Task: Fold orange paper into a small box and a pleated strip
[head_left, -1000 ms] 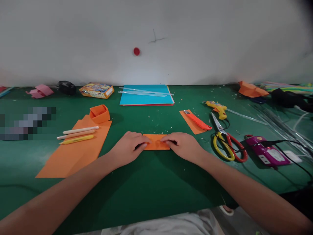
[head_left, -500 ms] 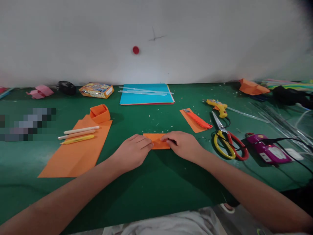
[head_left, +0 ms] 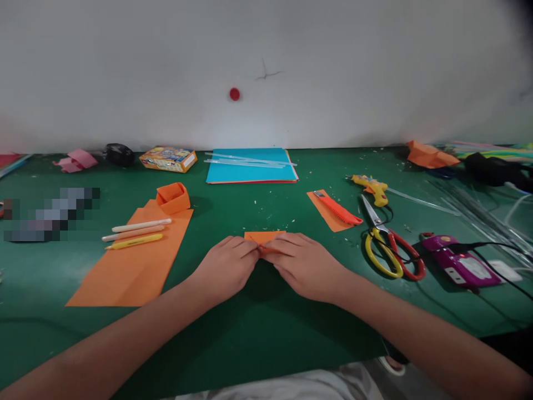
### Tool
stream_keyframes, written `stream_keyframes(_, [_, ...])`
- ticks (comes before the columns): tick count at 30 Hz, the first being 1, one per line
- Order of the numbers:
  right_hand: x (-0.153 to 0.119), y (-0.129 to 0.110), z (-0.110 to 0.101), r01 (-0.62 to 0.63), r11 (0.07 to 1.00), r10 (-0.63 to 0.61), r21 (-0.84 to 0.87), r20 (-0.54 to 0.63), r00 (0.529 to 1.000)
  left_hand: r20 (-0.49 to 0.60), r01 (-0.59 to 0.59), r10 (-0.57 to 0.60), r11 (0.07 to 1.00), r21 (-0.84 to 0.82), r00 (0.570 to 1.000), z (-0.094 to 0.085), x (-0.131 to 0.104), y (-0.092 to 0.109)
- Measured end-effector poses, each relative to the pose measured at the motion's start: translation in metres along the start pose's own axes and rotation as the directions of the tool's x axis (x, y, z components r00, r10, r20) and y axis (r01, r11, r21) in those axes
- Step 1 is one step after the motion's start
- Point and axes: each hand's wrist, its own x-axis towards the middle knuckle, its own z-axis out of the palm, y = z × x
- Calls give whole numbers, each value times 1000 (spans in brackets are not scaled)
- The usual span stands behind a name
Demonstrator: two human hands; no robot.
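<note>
Both hands meet at the centre of the frame over a small folded orange paper [head_left: 263, 238] lying on the green bench [head_left: 258, 328]. The left hand [head_left: 225, 266] and the right hand [head_left: 306, 265] each have a narrow grip, fingertips pinching the paper's near edge where they touch each other; only the far strip of the paper shows above the fingers. Left of centre lies a large orange sheet [head_left: 129, 266] carrying three pencils [head_left: 135, 233] and a small folded orange box [head_left: 172, 198]. To the right are an orange utility knife [head_left: 338, 209], yellow-and-red scissors [head_left: 387, 244] and a yellow glue gun [head_left: 370, 186]. A blue paper stack [head_left: 252, 165] sits in the upper middle, by the wall.
</note>
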Motion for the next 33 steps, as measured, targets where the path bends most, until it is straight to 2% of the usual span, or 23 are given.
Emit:
stream_keyframes(5, [-1,8,5,-52,996,46,78,86,995,23,15,-15,1000,15,1000,1,0,-2])
stream_keyframes(18, [-4,16,6,-29,994,20,101,89,996,12,-50,49,990,131,999,3,-4,2])
stream_keyframes(23, [-5,16,6,-31,993,20,116,95,995,128,-40,25,992,119,991,-3,-6,13])
stream_keyframes(28, [-5,16,3,-50,992,34,117,137,990,249,74,-96,993,93,964,-15,-7,28])
stream_keyframes(33, [-5,14,-1,-58,993,41,99,164,986,303,124,-117,992,-2,946,-20,-15,27])
